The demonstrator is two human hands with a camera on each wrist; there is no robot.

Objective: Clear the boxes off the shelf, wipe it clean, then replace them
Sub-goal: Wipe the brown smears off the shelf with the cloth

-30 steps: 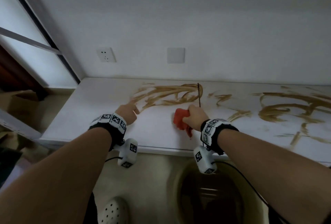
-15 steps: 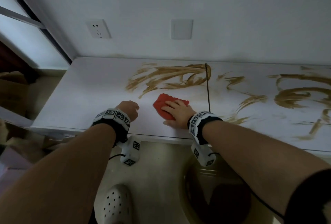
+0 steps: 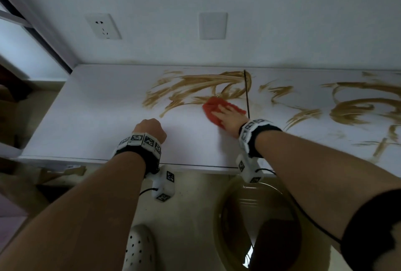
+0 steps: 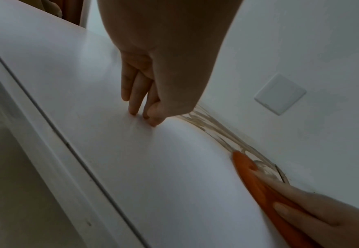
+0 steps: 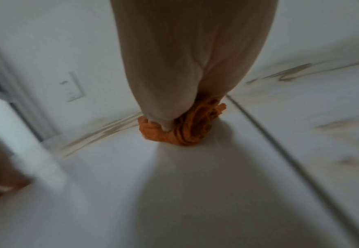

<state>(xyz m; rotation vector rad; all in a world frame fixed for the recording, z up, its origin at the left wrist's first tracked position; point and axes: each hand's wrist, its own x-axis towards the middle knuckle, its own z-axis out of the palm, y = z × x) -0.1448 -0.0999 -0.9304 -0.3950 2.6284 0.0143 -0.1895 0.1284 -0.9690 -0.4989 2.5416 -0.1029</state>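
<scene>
The white shelf (image 3: 97,119) runs along the wall and carries no boxes in view. Brown smears (image 3: 195,88) streak its middle, with more smears (image 3: 358,108) to the right. My right hand (image 3: 226,111) lies flat on an orange-red cloth (image 3: 211,105) and presses it down at the lower edge of the middle smears. The right wrist view shows the bunched cloth (image 5: 187,130) under the palm (image 5: 174,75). My left hand (image 3: 149,129) is near the front edge, its fingertips (image 4: 144,115) touching bare shelf and holding nothing. The cloth (image 4: 257,182) appears at lower right there.
A dark seam (image 3: 247,95) crosses the shelf just right of the cloth. A socket (image 3: 103,26) and a blank wall plate (image 3: 213,25) sit above. On the floor below are a round basin (image 3: 223,227) and a white clog (image 3: 138,249).
My right hand went from gripping the bunched cloth to pressing it flat, and slid it away from me into the smears. The left hand stayed near the front edge.
</scene>
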